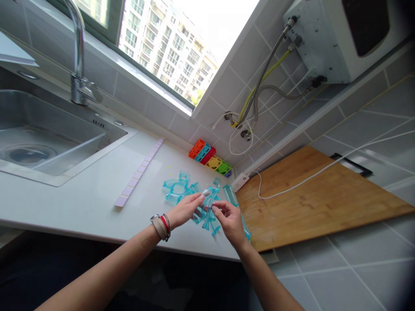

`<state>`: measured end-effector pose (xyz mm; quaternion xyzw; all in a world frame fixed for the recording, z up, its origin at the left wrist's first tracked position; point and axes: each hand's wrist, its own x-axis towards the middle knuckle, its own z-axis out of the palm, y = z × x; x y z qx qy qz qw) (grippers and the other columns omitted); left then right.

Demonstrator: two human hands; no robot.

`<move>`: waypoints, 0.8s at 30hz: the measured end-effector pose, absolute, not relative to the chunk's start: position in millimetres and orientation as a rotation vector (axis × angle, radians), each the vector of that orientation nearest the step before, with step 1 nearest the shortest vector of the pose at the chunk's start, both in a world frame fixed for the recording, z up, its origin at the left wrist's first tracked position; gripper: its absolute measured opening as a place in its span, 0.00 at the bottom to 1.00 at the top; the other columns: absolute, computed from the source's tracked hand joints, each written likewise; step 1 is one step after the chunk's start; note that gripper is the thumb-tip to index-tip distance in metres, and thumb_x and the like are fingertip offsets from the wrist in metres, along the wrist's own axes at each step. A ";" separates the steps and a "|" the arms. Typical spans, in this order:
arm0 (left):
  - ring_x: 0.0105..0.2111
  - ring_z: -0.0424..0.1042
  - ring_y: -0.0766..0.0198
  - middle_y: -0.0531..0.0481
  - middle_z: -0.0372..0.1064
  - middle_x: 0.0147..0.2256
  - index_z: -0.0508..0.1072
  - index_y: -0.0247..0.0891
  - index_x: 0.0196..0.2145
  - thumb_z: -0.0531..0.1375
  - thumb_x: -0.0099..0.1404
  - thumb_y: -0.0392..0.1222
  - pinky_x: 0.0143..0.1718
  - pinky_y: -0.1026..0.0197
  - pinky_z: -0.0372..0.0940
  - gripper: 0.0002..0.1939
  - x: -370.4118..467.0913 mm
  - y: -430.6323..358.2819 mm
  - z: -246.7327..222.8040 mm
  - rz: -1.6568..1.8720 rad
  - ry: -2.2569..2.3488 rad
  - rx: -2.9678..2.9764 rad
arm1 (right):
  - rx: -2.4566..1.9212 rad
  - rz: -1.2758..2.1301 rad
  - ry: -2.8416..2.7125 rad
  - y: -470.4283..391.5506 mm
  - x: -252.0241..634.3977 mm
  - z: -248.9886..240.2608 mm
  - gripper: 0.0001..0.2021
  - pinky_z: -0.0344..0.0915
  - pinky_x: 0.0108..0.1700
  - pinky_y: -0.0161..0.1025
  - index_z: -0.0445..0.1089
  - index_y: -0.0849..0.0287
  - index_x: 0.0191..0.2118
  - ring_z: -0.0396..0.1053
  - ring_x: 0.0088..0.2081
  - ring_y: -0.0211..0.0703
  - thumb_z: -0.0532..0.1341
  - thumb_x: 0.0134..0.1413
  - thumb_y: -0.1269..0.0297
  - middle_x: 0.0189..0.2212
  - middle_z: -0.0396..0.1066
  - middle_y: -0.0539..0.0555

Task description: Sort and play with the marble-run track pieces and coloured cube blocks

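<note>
Between my two hands is a translucent turquoise plastic piece (211,196), held up over the white counter. My left hand (186,210) pinches it from the left side, thumb and fingers closed. On the other side, the thumb and forefinger of my right hand (229,219) close on its right edge. More loose turquoise plastic parts (177,186) lie in a pile behind and under my hands, partly hidden by them. A long turquoise strip (229,195) lies to the right, beside the wooden board.
Colourful plastic blocks (210,159) stand in a row against the tiled wall. A long lilac strip (138,177) lies on the counter (94,203), left of the pile. Further left is a steel sink (61,177) with a tap (79,82). A wooden board (304,190) and white cable border the right.
</note>
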<state>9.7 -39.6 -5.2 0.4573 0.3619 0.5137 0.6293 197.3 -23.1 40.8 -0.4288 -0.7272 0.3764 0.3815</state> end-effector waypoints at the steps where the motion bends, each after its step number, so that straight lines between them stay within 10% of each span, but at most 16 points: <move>1: 0.29 0.71 0.65 0.47 0.72 0.38 0.73 0.38 0.51 0.55 0.67 0.65 0.28 0.64 0.62 0.29 9.7 -39.8 -5.2 1.179 0.827 1.049 | -1.093 0.963 -1.857 -23.4 196.8 39.9 0.10 0.73 0.42 0.42 0.79 0.56 0.39 0.78 0.38 0.49 0.68 0.57 0.56 0.36 0.80 0.55; 18: 0.28 0.72 0.65 0.49 0.71 0.37 0.70 0.40 0.57 0.55 0.68 0.65 0.28 0.63 0.66 0.31 9.4 -41.5 -5.1 1.158 0.846 1.116 | -1.124 0.951 -1.867 -25.3 197.8 38.3 0.11 0.71 0.40 0.39 0.79 0.56 0.40 0.75 0.37 0.46 0.67 0.57 0.56 0.35 0.79 0.54; 24: 0.35 0.73 0.61 0.46 0.72 0.43 0.62 0.45 0.67 0.58 0.68 0.61 0.33 0.60 0.69 0.35 6.0 -42.3 -0.7 1.254 0.801 1.079 | -1.081 0.915 -1.789 -25.9 200.3 36.2 0.17 0.72 0.47 0.42 0.74 0.54 0.53 0.74 0.49 0.49 0.67 0.60 0.56 0.49 0.76 0.58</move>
